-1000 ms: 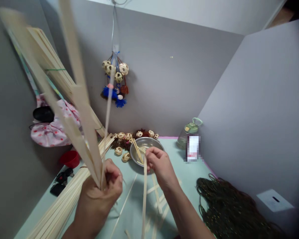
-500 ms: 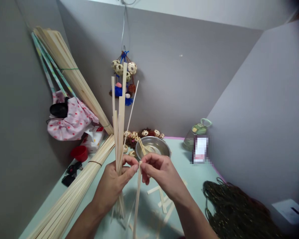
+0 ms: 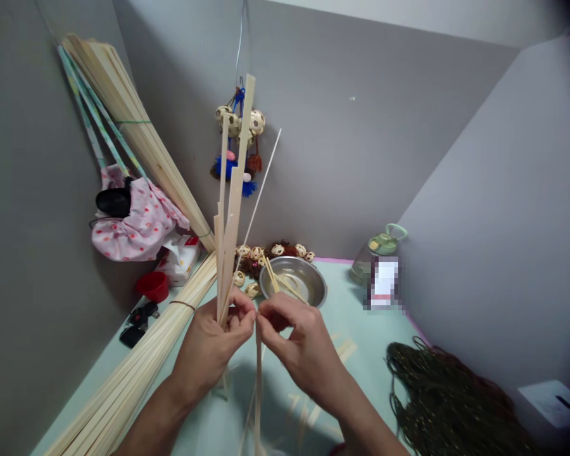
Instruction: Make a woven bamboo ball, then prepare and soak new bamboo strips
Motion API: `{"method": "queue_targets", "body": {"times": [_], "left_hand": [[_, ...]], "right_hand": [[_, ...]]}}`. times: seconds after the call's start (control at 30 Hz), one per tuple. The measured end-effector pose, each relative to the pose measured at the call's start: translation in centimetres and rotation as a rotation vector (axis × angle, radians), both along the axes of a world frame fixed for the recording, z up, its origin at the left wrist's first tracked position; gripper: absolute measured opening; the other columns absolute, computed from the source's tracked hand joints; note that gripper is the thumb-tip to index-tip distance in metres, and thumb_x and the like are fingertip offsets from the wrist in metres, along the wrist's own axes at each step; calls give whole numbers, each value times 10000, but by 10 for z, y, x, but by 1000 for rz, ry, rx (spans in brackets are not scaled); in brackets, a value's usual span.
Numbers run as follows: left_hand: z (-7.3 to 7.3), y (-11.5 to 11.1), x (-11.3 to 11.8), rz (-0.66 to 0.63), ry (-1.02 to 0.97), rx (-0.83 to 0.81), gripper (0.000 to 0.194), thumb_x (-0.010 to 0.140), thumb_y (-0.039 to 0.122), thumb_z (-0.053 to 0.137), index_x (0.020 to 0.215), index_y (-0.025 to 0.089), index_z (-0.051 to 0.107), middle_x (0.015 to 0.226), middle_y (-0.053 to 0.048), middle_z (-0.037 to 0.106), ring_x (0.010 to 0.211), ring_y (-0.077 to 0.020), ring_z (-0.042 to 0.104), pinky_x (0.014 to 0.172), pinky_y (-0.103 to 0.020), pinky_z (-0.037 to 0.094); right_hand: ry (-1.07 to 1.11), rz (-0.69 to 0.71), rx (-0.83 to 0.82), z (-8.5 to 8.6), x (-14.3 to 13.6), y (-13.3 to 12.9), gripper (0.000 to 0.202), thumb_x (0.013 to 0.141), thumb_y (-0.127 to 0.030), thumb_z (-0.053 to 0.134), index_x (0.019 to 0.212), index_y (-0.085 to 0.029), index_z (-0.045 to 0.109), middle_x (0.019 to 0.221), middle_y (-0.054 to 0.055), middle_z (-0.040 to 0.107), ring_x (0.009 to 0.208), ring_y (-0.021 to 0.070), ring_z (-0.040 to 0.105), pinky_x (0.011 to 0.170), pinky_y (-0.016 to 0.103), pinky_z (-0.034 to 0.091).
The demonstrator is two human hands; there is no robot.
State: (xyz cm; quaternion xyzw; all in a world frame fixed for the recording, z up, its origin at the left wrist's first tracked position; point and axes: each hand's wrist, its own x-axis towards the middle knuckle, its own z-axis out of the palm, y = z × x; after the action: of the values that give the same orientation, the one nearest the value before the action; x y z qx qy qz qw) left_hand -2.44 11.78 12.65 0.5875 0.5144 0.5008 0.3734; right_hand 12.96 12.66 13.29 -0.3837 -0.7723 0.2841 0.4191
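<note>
Wood strips [image 3: 232, 221] occupy both hands above the middle of the pale green desk [image 3: 346, 297]. Largest is a tied bundle [image 3: 143, 361] lying along the left edge toward the far left corner; it looks the heaviest, and the brown band around it seems the best place to hold, since the ends could splay.

Smaller is an upright handful [image 3: 242, 139], uneven at the top. The grip of the left hand [image 3: 213, 335] is wrapped around its lower part. Each piece is likely light, dry and springy, so a low hold leaves the tall ends free to sway; a snug, gentle squeeze should keep them from sliding past one another.

Next comes a single strip [image 3: 258, 380], hanging down between the hands toward the near edge. The grip of the right hand [image 3: 308, 335] is pinched on its top end; the left thumb and forefinger meet just beside it, and whether they touch it cannot be told. Thin and bendy, it probably splits if twisted sharply, so fingertips across its flat faces suit it.

Smallest are short scraps [image 3: 346, 350] scattered right of centre, light enough to scatter at a brush.
</note>
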Motion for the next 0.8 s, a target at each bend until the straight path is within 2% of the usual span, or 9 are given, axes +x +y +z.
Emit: {"method": "queue_targets", "body": {"times": [0.1,0.17,0.23,0.37,0.47,0.57,0.67,0.8], "left_hand": [[3,-2,4,50,-28,-10,142,737,295,642,680,186,571,587,52,504,534,-106,457,518,-209,392],[2,-2,3,47,-52,-23,134,739,284,642,693,186,562,605,49,525,551,-107,483,533,-207,399],[-2,2,0,32,-97,-30,131,761,275,639,710,188,554,596,60,499,532,-93,449,510,-193,363],[-17,14,-13,-22,-337,-61,172,828,330,615,769,202,516,495,116,318,429,-65,248,428,-185,187],[-25,22,-20,-27,-469,-71,209,830,362,616,768,202,495,461,137,266,391,-50,173,415,-189,112],[-28,26,-21,-24,-445,-71,236,830,366,633,741,197,494,475,125,302,390,-43,189,412,-186,108],[-28,25,-15,-119,-297,-122,276,858,402,630,724,186,523,509,104,329,417,-52,230,416,-188,141],[-25,17,-3,-338,-207,-211,288,867,448,613,1006,197,638,773,26,546,443,-46,284,416,-205,165]], "right_hand": [[-54,-97,214,-7,-9,-5,174,894,-130,518,733,-176,566,691,-7,521,618,113,473,584,239,370],[-27,-128,266,-7,-11,-9,182,886,-123,506,721,-179,559,681,-5,517,606,113,474,572,240,373],[82,-128,185,-2,-9,-10,156,858,-126,532,719,-185,567,677,-9,540,599,111,495,571,235,400],[429,-129,-118,13,15,-1,88,844,-205,610,757,-192,603,632,-22,587,529,105,530,514,227,442],[650,-187,-160,21,38,11,96,845,-253,629,771,-197,604,596,-33,591,491,99,531,489,223,444],[741,-234,-159,23,54,20,84,816,-250,644,767,-206,593,583,-47,584,475,91,519,477,215,435],[737,-189,-214,20,59,25,101,807,-261,665,765,-201,596,596,-44,596,480,89,525,470,211,433],[745,-149,-267,14,56,30,130,811,-276,680,764,-191,593,607,-43,605,486,86,538,481,211,445]]}}
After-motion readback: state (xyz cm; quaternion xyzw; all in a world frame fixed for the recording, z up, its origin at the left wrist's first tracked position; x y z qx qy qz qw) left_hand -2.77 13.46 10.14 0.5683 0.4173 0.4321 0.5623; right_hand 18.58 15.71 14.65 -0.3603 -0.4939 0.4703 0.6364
